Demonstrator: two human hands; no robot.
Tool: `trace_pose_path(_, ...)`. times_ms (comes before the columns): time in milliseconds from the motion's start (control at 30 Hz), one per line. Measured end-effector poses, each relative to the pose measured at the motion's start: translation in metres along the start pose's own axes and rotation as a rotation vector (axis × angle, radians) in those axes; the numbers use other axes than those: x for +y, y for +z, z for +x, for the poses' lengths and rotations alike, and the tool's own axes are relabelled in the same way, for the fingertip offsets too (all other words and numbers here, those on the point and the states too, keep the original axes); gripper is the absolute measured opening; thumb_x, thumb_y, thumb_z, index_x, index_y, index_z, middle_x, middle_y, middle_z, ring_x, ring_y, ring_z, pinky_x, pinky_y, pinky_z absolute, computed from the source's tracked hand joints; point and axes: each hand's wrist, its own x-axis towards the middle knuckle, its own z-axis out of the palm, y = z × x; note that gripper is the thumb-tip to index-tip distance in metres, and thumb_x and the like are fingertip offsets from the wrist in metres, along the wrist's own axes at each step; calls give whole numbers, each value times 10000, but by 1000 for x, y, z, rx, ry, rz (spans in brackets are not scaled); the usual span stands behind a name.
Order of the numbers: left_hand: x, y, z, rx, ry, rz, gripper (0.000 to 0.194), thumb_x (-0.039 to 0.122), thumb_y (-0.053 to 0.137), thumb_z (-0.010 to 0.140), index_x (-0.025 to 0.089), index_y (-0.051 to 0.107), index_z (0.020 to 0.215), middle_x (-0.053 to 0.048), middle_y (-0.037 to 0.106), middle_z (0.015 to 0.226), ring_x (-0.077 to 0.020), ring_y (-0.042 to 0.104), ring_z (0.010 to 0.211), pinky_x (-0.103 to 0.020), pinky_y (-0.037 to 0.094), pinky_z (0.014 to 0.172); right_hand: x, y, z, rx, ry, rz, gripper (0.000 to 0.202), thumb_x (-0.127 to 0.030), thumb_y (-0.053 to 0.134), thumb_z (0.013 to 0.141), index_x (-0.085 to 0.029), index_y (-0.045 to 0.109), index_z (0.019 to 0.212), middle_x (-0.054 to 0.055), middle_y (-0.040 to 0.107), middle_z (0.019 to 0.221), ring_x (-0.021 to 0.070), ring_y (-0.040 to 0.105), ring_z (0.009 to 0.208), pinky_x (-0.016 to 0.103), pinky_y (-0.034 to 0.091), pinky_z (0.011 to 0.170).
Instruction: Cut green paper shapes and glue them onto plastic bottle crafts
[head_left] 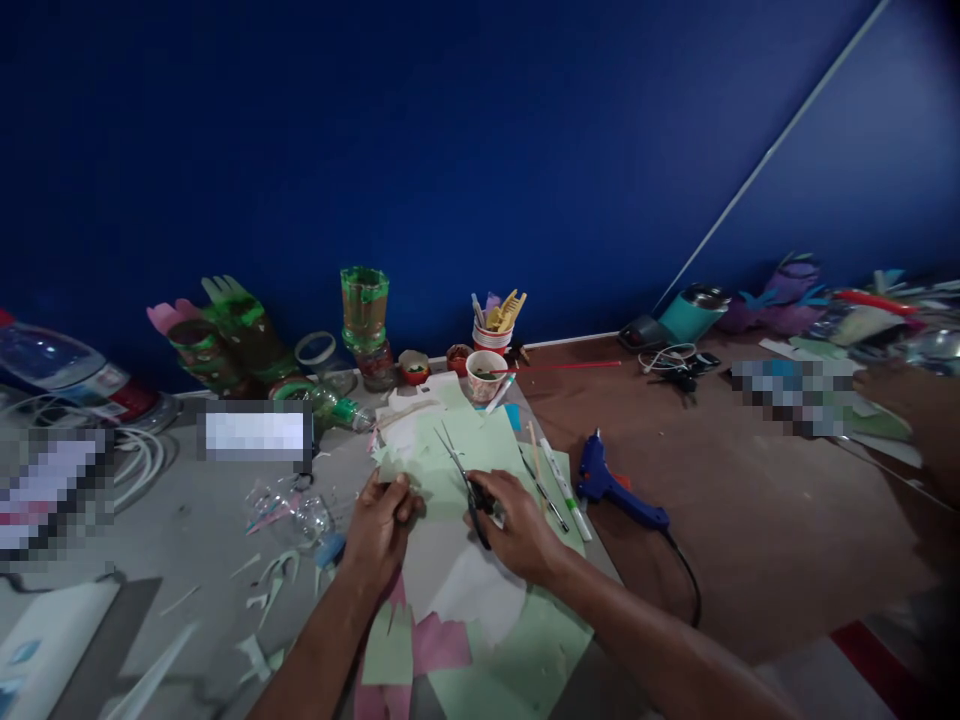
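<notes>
The right hand (511, 520) curls around one pair of scissors (467, 482), its parted blades pointing forward between the hands. The left hand (381, 522) pinches one pale green paper piece (397, 465); one blue glue gun (602, 478) lies right of both hands.

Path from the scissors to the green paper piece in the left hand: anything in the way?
Nothing visible. The scissors, in the right hand, have their blades parted, right of the green paper piece in the left hand. Only a gap shows between, over the green sheet.
</notes>
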Motion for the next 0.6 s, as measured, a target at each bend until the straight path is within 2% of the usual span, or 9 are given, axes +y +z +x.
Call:
trace_pose_path(100, -1, -1, 1, -3, 13, -13, 265, 272, 759, 656, 181, 515, 605, 90, 464, 427, -47, 410, 405, -211, 476, 572, 1, 1, 0, -1, -21, -2, 425, -132, 506, 735, -181, 579, 1151, 71, 675, 917, 220, 611, 875, 422, 382, 974)
trace_pose_path(200, -2, -2, 3, 30, 9, -3, 244, 271, 761, 643, 166, 546, 596, 57, 531, 466, -69, 488, 454, -231, 504, 621, 2, 3, -1, -31, -21, -1, 419, -134, 505, 739, -188, 568, 1150, 64, 688, 907, 217, 620, 853, 432, 361, 1002)
trace_pose_path(300, -3, -3, 4, 38, 10, -10, 217, 243, 762, 632, 162, 563, 600, 49, 572, 506, -63, 493, 447, -242, 521, 652, 1, 5, -3, -71, -47, -2, 428, -149, 523, 744, -180, 544, 1171, 63, 687, 899, 214, 624, 827, 462, 328, 1025)
trace_pose_path(467, -4, -3, 2, 27, 8, -6, 191, 195, 766, 616, 164, 577, 614, 56, 589, 516, -55, 488, 424, -228, 522, 640, -4, 7, -7, -152, -68, -32, 474, -138, 570, 715, -183, 531, 1186, 24, 663, 825, 185, 619, 770, 473, 272, 1058)
trace_pose_path(600, -2, -1, -1, 11, -15, 27, 188, 221, 753, 646, 165, 579, 602, 46, 568, 469, -80, 536, 472, -216, 512, 650, -5, 8, -7, -164, -57, -47, 473, -142, 576, 710, -185, 534, 1179, 19, 662, 828, 176, 618, 770, 457, 263, 1059)
